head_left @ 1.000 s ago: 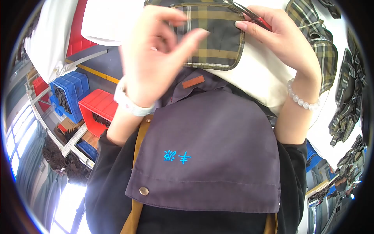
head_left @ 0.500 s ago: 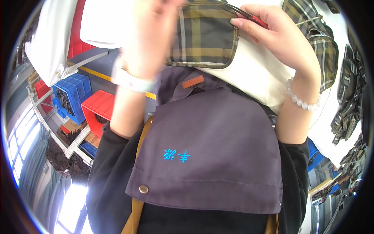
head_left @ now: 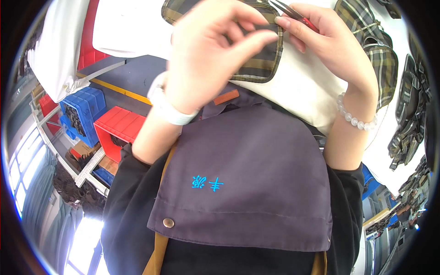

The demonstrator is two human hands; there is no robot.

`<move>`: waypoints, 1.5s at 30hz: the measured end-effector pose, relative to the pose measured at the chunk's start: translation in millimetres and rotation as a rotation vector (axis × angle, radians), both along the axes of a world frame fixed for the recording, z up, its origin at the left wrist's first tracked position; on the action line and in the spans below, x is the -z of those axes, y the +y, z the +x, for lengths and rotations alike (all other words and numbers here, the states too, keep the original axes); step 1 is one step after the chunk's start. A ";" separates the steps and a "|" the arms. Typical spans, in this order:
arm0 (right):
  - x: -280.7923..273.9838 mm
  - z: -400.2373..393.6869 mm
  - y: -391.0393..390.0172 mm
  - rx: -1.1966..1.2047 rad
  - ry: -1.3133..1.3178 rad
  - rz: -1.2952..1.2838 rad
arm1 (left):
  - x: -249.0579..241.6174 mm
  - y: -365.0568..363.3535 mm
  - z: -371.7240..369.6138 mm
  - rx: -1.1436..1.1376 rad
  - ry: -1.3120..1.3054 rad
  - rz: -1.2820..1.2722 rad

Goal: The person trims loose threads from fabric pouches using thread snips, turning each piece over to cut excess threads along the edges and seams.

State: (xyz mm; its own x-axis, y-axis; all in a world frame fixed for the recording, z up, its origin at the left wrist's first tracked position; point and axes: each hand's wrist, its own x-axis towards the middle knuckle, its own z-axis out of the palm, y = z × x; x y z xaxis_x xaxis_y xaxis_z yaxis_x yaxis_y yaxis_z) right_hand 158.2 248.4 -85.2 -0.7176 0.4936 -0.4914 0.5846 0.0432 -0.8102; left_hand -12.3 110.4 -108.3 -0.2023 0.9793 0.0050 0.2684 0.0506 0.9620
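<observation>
My right hand (head_left: 321,39) is closed round small red-handled thread snips (head_left: 298,17), their thin dark blades pointing up and left. Its thumb tip lies at the right edge of a plaid fabric piece (head_left: 259,64) in dark grey and olive, with bound edges and a rounded corner. Over that piece is my left hand (head_left: 213,50), its thumb and forefinger apart near the same edge and its other fingers loosely bent. I see nothing between those fingers. My left hand covers much of the plaid piece, and the top of the frame cuts off part of it.
Beneath the work is a white table surface (head_left: 302,73). More plaid pieces (head_left: 382,59) with a zip lie at right, beside dark straps (head_left: 408,101). Low at left stand a blue crate (head_left: 85,110) and a red crate (head_left: 117,123). My grey apron (head_left: 247,160) fills the lower middle.
My left hand, blurred before, has swung right and come over the plaid piece, close to my right hand. My right hand with the snips has hardly moved; the blades now show apart.
</observation>
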 end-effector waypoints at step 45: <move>33.0 41.6 -37.5 0.148 0.292 0.461 | 7.7 -19.0 28.7 0.115 0.274 -0.079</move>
State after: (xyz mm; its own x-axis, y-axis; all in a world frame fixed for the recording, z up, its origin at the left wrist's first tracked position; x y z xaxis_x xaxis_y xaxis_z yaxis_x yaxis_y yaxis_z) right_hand 199.9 210.9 -118.2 -0.6985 0.7156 0.0073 0.3660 0.3660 -0.8556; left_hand 16.4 91.4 -116.0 -0.0921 0.9952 -0.0328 0.5254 0.0765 0.8474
